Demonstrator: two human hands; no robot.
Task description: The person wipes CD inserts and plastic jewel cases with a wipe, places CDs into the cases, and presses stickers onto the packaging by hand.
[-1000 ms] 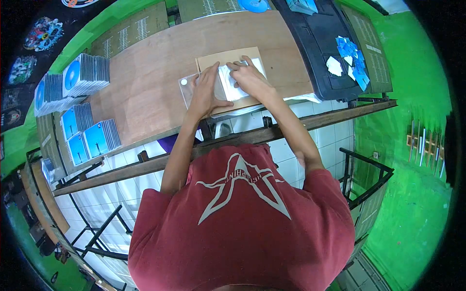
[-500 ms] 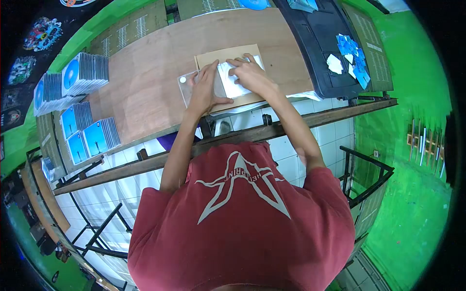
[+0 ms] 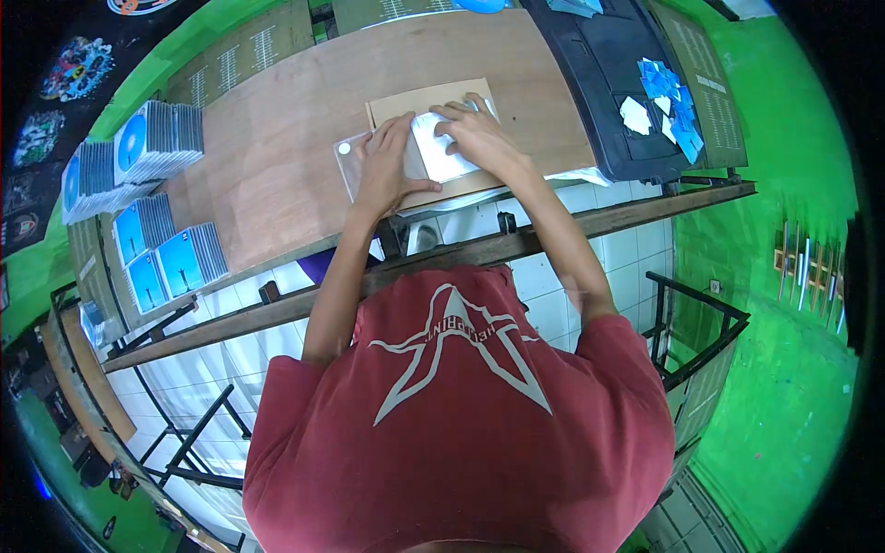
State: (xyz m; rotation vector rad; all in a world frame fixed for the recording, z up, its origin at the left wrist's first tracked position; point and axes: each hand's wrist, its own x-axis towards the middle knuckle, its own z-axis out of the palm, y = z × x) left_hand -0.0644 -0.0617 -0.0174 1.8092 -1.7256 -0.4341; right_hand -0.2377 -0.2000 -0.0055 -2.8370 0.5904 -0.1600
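An unfolded CD case lies on a brown cardboard sheet [image 3: 433, 97] near the front edge of the table. Its see-through half [image 3: 347, 166] is at the left and a white panel [image 3: 438, 157] is at the right. My left hand [image 3: 385, 170] spans the case beside its middle line, with fingers toward the far edge and thumb by the near edge, holding it in place. Over the white panel, my right hand [image 3: 479, 138] rests with bent fingers apart, fingertips pressing near its far edge. The palms cover part of the case.
Stacks of filled CD cases [image 3: 157, 143] with blue covers stand at the table's left end, with more blue stacks [image 3: 180, 258] nearer. A black case [image 3: 604, 83] at the right carries blue and white paper scraps [image 3: 678, 115]. A metal rail [image 3: 442, 258] runs along the near side.
The view has shifted very slightly. Both hands stay on the CD case in almost the same pose, with only a small movement of the right fingers over the white panel.
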